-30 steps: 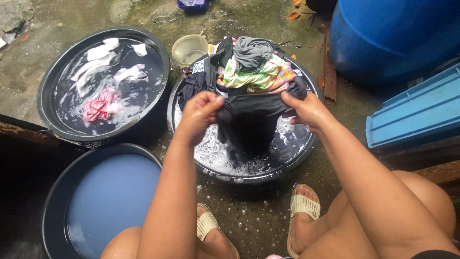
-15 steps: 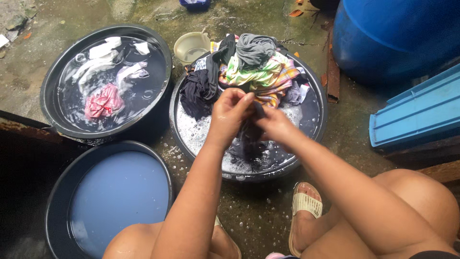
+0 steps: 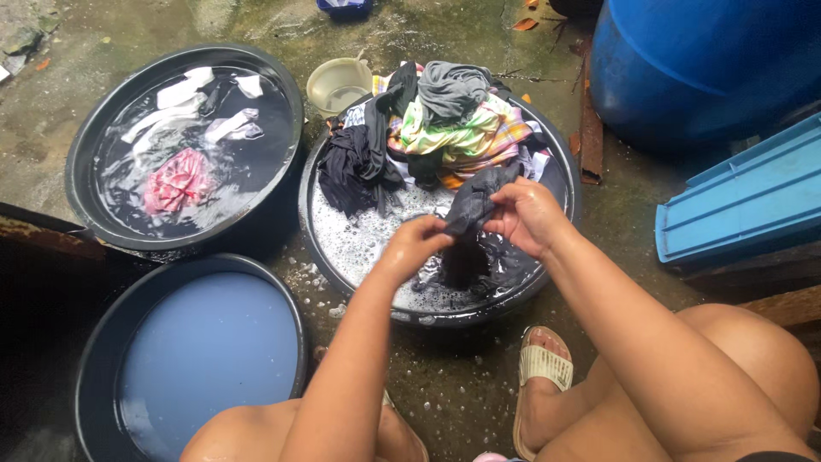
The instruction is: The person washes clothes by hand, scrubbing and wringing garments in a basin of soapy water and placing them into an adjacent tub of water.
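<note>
As you look from left to right, two round black tubs sit on the wet concrete floor (image 3: 479,376): the far tub (image 3: 85,128) holds clear water with white strips and a pink cloth (image 3: 175,181) floating in it, and the near tub (image 3: 98,342) holds cloudy bluish water. A small pale plastic bowl (image 3: 339,84) stands between the far tub and the middle basin (image 3: 560,162), a wide black basin of soapy, foaming water. At its far side lies a heap of wrung clothes (image 3: 449,120), grey, green-striped and plaid.

Your left hand (image 3: 416,244) is clenched on the lower fold of the dark garment (image 3: 473,205), and your right hand (image 3: 530,214) grips its upper fold, so the cloth is bunched between both hands just above the suds. The garment is soft, limp and soaked; it will likely feel heavy with water and slippery with soap, so take hold of gathered folds, not a single edge.

Farthest right stand a large blue barrel (image 3: 693,68) of smooth plastic and a ribbed blue lid (image 3: 744,201).
</note>
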